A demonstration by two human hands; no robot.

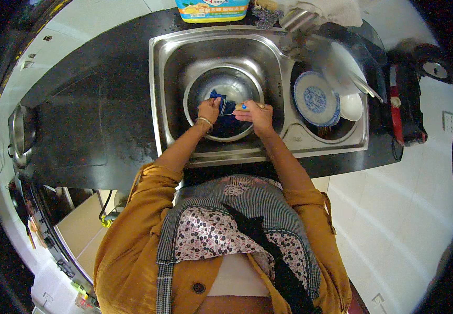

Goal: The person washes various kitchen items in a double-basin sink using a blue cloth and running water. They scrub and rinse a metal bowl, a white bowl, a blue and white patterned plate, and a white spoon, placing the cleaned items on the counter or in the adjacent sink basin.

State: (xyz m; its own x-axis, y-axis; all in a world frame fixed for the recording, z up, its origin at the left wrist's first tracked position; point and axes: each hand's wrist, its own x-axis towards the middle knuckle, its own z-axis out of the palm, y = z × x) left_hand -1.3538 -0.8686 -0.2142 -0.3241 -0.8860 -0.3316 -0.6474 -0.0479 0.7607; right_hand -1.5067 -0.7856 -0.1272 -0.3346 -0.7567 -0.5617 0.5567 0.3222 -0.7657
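A round metal basin [189,90] stands in the left bowl of the steel double sink [166,48]. Dark blue cloth [217,95] lies bunched in it. My left hand [208,110] is closed on the cloth, bracelet at the wrist. Across from it, my right hand [258,116] grips a small tool [243,107] with a pale, wood-coloured handle bearing a blue spot. The tool's working end is against or close to the cloth; its kind is too small to make out. My fingers hide part of both the cloth and the tool.
Right of the basin, the other sink bowl holds a blue-patterned white plate [316,98] and a small white bowl [351,107]. A blurred pale shape and chopsticks [366,88] sit nearby. A yellow-and-blue container [213,11] and a metal cup [298,19] stand behind. At far left is a pan [22,129].
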